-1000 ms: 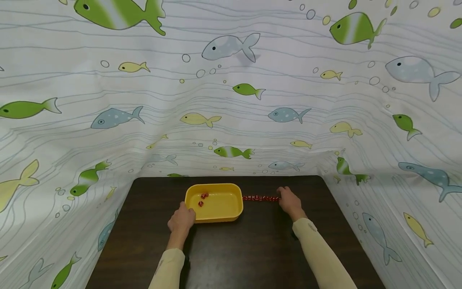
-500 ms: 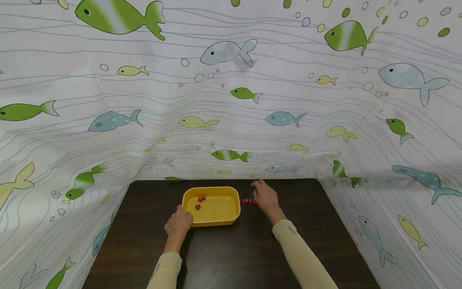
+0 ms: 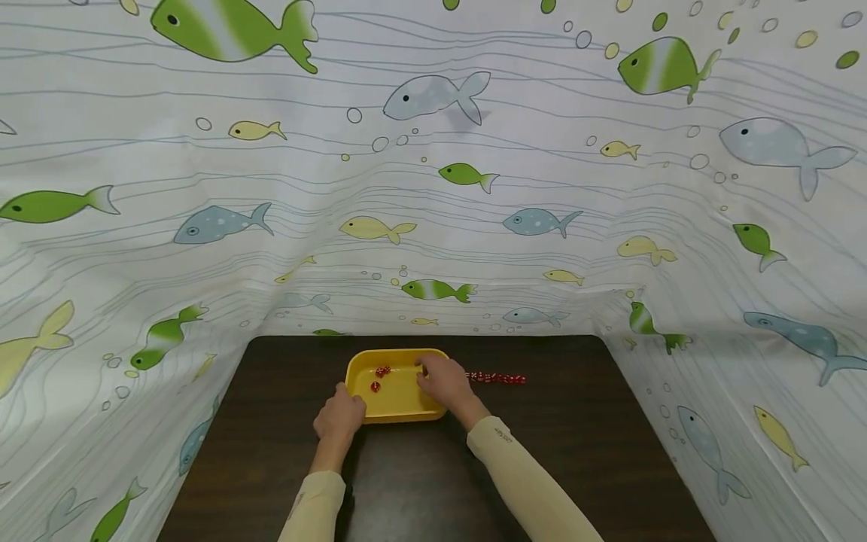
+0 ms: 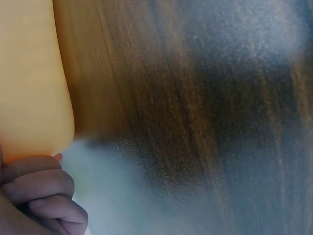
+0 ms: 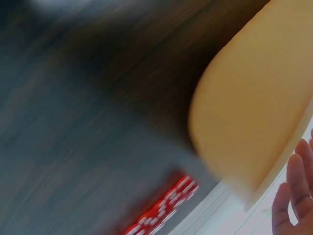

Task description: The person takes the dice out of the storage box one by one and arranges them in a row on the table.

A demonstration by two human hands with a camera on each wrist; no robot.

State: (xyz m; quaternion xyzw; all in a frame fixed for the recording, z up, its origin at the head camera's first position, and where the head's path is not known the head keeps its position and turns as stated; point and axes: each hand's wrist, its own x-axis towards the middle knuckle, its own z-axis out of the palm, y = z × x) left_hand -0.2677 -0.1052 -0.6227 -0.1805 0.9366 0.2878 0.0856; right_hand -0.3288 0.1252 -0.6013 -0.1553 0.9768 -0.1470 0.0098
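My left hand (image 3: 341,412) grips the near left corner of a yellow plastic tray (image 3: 400,412), its fingers curled at the wall in the left wrist view. Inside the tray, toward the left, lie 3 red dice (image 3: 375,386) with white pips. Over the tray's right part hovers my right hand (image 3: 443,382), fingers loosely bent and spread, with no die showing between them. To the right of the tray runs a straight row of several red dice (image 3: 497,378); its left end is hidden behind the right hand. The right wrist view shows part of that row (image 5: 164,208), blurred.
A dark wood-grain table (image 3: 420,482) carries the tray and dice. Behind it and along both sides hangs a white curtain (image 3: 433,196) printed with fish.
My right hand has moved left from the far end of the dice row, past the row, to over the tray. My left hand has stayed at the tray's corner.
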